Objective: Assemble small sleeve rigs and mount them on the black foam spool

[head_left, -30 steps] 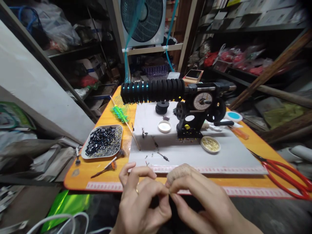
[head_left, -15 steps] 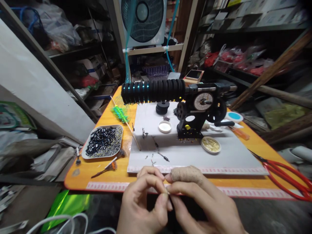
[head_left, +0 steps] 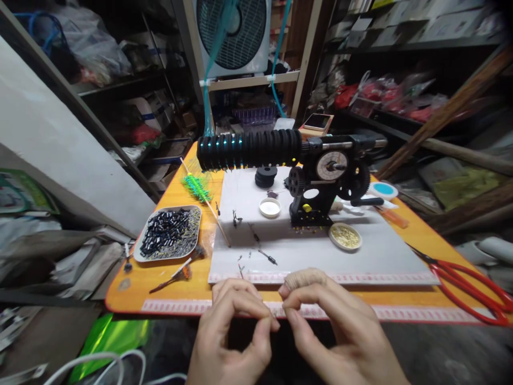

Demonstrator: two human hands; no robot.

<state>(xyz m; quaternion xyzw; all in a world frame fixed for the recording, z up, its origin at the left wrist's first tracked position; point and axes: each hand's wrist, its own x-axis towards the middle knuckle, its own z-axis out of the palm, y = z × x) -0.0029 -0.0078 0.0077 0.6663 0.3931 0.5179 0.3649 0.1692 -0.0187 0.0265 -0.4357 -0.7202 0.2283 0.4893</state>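
Left hand and right hand both pinched narrow, bottom centre; can't tell if anything's held. Dark clip sits on the board, lower centre, so a careless knuckle could flick it.

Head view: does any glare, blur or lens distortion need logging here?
Head view: sheen on the green foil, lower left; head view: red-handled scissors look stretched near the right edge; head view: fine detail at the left hand's fingertips is too soft to make out.
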